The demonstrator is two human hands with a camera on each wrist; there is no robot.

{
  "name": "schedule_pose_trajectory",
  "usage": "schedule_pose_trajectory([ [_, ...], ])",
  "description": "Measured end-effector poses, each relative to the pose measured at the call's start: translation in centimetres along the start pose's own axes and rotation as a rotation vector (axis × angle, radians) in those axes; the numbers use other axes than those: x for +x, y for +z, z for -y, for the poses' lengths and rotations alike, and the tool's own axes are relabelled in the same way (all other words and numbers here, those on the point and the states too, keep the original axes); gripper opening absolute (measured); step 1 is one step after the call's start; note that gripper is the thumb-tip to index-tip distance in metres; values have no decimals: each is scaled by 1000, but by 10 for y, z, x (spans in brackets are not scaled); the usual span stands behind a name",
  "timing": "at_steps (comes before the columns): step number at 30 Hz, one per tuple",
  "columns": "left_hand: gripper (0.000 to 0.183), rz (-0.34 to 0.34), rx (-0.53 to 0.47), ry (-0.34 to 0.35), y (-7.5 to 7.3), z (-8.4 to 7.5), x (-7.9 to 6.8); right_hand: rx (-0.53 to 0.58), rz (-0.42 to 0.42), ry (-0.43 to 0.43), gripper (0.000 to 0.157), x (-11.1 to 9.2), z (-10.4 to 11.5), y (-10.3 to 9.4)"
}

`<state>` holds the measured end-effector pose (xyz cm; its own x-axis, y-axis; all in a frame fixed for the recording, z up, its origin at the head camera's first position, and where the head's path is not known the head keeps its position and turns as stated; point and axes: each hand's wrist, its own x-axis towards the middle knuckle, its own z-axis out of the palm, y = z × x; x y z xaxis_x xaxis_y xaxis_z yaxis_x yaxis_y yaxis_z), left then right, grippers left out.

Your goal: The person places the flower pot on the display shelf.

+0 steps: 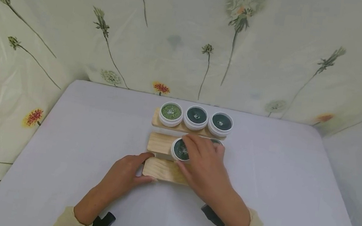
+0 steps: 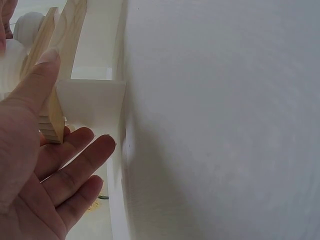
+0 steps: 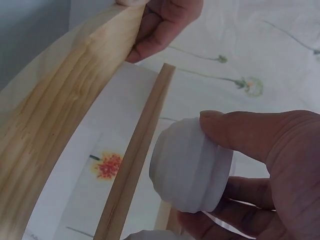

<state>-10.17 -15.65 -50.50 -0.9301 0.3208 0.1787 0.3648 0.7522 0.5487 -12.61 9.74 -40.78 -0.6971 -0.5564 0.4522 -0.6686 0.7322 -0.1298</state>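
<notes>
My right hand grips a white ribbed pot between thumb and fingers. Dark green filling shows in the top of this pot in the head view, over the middle wooden shelf board. Whether its base touches that board, I cannot tell. At the left end of the stand, my left hand pinches the front wooden shelf board, thumb on the near edge and fingers behind. A second pot on the middle board is mostly hidden by my right hand.
On the back board stand three more white pots: one light green, two dark green. A white upright supports the front board. White cloth covers the table; a flower-printed curtain hangs behind.
</notes>
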Motion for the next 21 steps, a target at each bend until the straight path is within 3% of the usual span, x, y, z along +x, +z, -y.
schedule_pose_trajectory([
  [5,69,8,-2,-13,0,-1,0,-11,9,7,67,0,0,2],
  [21,70,-11,13,6,0,0,0,-31,-77,63,61,0,-1,6],
])
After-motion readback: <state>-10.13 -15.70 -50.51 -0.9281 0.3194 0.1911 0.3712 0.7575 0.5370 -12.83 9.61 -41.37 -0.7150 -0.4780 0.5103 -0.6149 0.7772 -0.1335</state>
